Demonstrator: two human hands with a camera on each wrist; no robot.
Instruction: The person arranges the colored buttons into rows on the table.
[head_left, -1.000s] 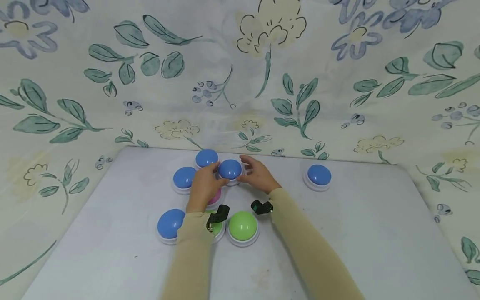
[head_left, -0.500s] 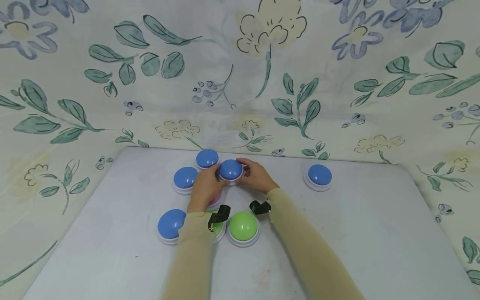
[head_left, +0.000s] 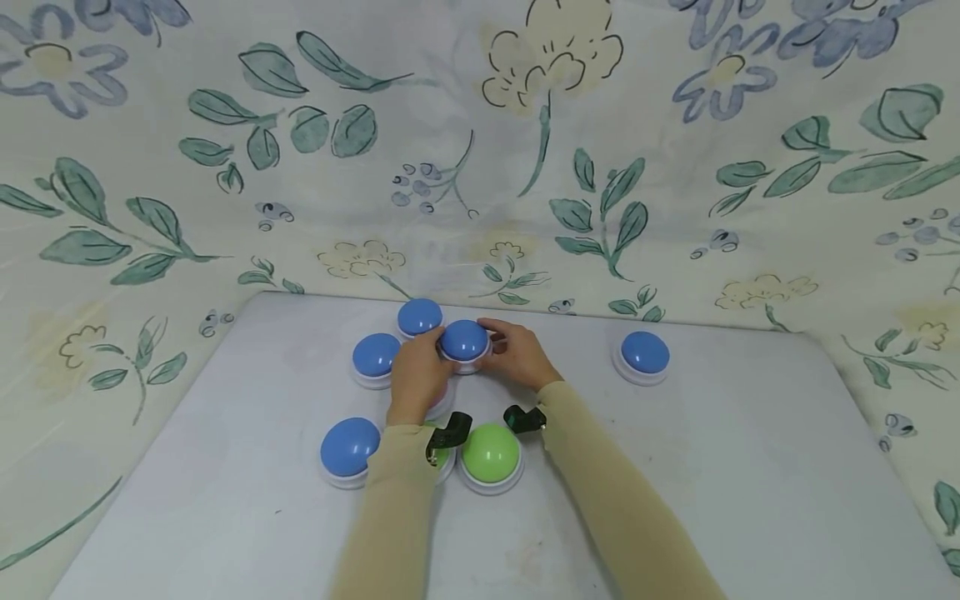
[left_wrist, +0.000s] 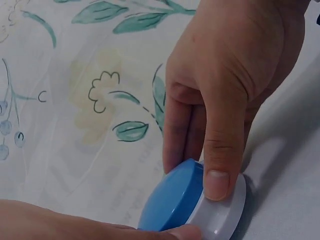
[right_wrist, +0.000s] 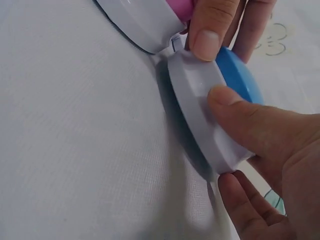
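Both hands hold one blue dome push button [head_left: 464, 340] with a white base, near the back of the table. My left hand [head_left: 416, 371] grips its left side, thumb [left_wrist: 217, 182] on the white base. From the right, my right hand [head_left: 521, 357] pinches the same base with its thumb [right_wrist: 230, 97] and fingertips. A dark shadow runs along the base's underside in the right wrist view; whether it is fully off the table I cannot tell. A pink button [right_wrist: 181, 7] sits close by, mostly hidden behind my left hand in the head view.
Blue buttons stand at back left [head_left: 420, 317], left [head_left: 376, 355] and front left [head_left: 350, 447]. A green button [head_left: 491, 453] is in front, another partly under the left wrist. One more blue button [head_left: 645, 353] stands apart on the right. Floral cloth [head_left: 517, 192] hangs behind the table.
My right hand's fingers, spread around the blue button a second ago, have drawn in against it. The whole head view has shifted slightly; the other buttons keep their places.
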